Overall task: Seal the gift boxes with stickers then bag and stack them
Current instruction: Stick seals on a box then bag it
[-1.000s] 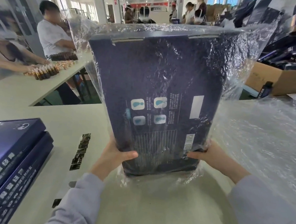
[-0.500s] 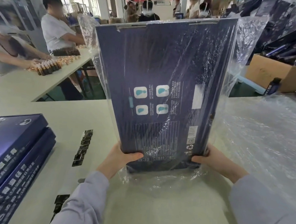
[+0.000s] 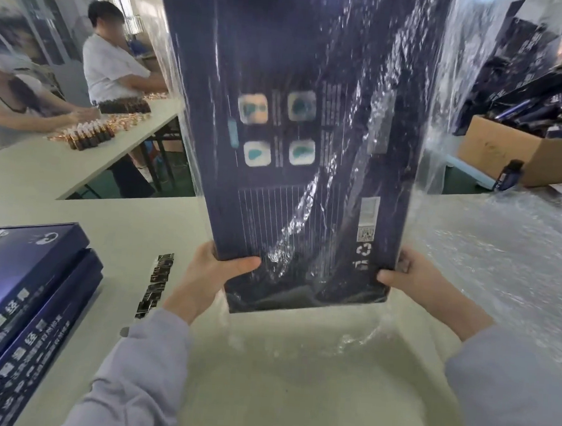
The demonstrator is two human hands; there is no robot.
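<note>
Above the middle of the worktop (image 3: 133,236), one dark blue gift box (image 3: 310,148) is held upright inside one clear plastic bag (image 3: 458,92), its printed back facing the camera. Both hands are clamped on it through the film. The left hand (image 3: 213,274) grips the lower left corner with the thumb laid across the face, and the right hand (image 3: 413,280) grips the lower right corner the same way. Slack film hangs below the box's bottom edge.

At the worktop's left edge lie two stacked boxes (image 3: 21,295), also dark blue, one on the other. Between that stack and the left forearm lies one sticker strip (image 3: 155,285). A heap of clear bags (image 3: 500,265) spreads along the right edge.

Past the far right corner sits one cardboard carton (image 3: 507,151) with one small dark bottle (image 3: 510,174) in front of it. Beyond the far left edge, two people (image 3: 107,67) stand at a second table (image 3: 45,172) that carries rows of brown vials (image 3: 90,133).
</note>
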